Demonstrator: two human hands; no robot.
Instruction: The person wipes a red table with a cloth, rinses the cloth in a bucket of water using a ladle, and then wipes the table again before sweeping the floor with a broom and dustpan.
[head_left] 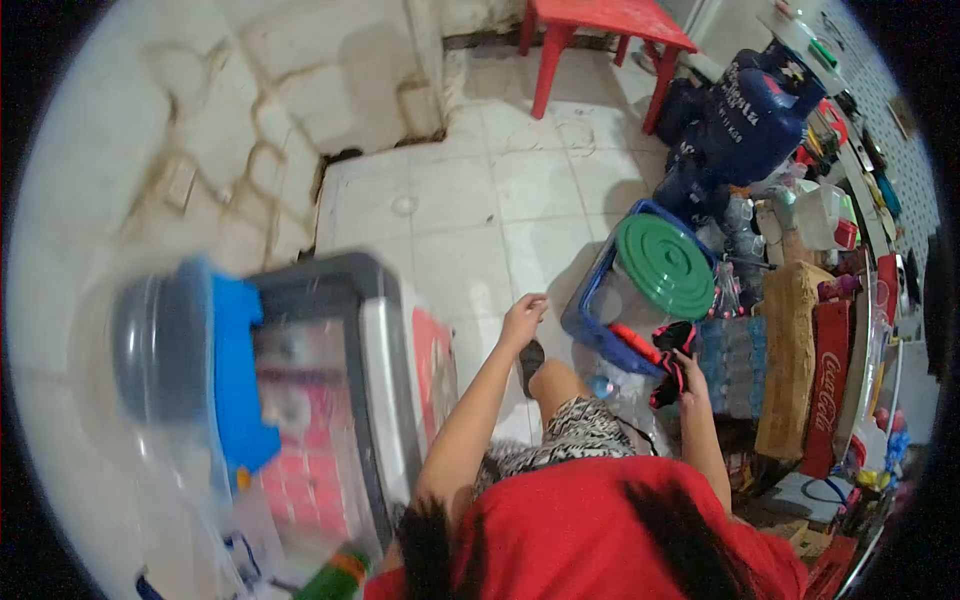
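My right hand (pixel 690 378) is closed on a black cloth item with pink-red edges (pixel 669 362), held beside the near right edge of a blue bin (pixel 583 300). A round green lid (pixel 666 266) rests over that bin, and something orange-red (pixel 635 343) lies near its front rim. My left hand (pixel 524 320) is over the tiled floor, left of the bin, with its fingers curled together. Whether anything small is between those fingers cannot be made out.
A glass-topped cooler (pixel 385 380) with a blue-lidded clear container (pixel 235 370) stands at left. Ahead is a red table (pixel 612 14). Blue gas cylinders (pixel 745 120), packed bottles (pixel 732 365), a cardboard box (pixel 790 360) and a red Coca-Cola crate (pixel 830 385) line the right side.
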